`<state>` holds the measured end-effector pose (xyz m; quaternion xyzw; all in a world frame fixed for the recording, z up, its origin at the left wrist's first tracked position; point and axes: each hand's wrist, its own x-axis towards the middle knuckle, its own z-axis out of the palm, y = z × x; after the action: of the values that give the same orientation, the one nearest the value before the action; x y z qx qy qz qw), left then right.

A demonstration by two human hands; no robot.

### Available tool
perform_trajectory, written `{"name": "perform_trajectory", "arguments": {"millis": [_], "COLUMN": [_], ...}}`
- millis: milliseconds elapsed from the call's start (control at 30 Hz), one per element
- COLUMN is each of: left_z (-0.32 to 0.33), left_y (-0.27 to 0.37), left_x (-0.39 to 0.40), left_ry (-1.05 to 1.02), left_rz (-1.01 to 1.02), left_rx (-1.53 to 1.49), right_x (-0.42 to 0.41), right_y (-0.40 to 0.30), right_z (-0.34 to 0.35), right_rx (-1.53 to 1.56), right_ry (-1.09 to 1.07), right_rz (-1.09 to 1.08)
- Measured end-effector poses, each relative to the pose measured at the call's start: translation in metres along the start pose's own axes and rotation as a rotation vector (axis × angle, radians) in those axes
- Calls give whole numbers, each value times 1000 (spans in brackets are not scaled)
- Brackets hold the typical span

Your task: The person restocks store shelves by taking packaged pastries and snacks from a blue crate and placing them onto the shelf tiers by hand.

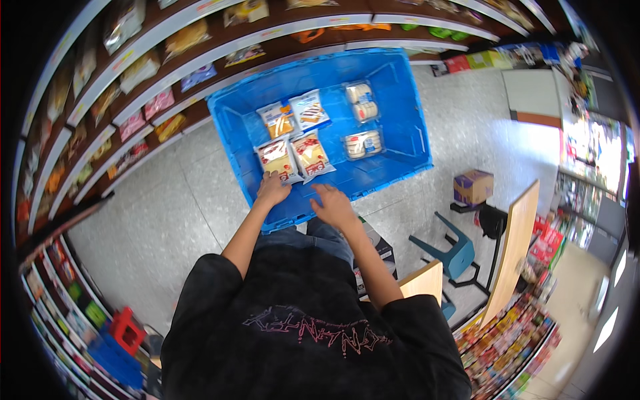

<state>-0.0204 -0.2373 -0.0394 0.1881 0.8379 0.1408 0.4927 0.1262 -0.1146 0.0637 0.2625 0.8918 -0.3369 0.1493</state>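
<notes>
A blue plastic crate (345,175) lies before me with packaged food inside. My left hand (272,190) touches the lower edge of a bread package (277,157) in the crate's near left part; whether its fingers grip it, I cannot tell. Beside that package is a similar one (311,154), and my right hand (332,202) hovers just below it, fingers apart and holding nothing. Behind them lie an orange-and-white food packet (277,120) and a blue-and-white packet (308,111). On the right side are two clear plastic packs of round pale buns, one farther (361,101), one nearer (363,144).
Shelves of packaged goods (200,75) curve behind the crate and along the left. To the right stand a teal plastic stool (457,257), a cardboard box (473,186) and a wooden tabletop (512,250). A red plastic stool (127,330) is at lower left.
</notes>
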Motion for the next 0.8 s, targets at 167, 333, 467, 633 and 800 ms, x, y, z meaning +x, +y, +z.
{"name": "perform_trajectory", "arguments": {"millis": [167,333,467,633,800], "left_z": [28,24,67,73,73], "left_y": [-57,-16,-68,-57,-42], "left_x": [47,58,97,107,100], "left_ry": [158,140,449,404,577], "left_rz": [-209,-250,-426,-382,-507], "left_rx": [-265,-810,-677,-988,-1038], "right_x": [48,114,166,185,196], "right_y": [22,115,146,160,166], "right_z": [4,33,59,74,99], "right_rx": [-94,38,202,396,320], "right_ry": [-205,-441,-549,-506,-458], "right_rz": [-124,10,140,417,493]}}
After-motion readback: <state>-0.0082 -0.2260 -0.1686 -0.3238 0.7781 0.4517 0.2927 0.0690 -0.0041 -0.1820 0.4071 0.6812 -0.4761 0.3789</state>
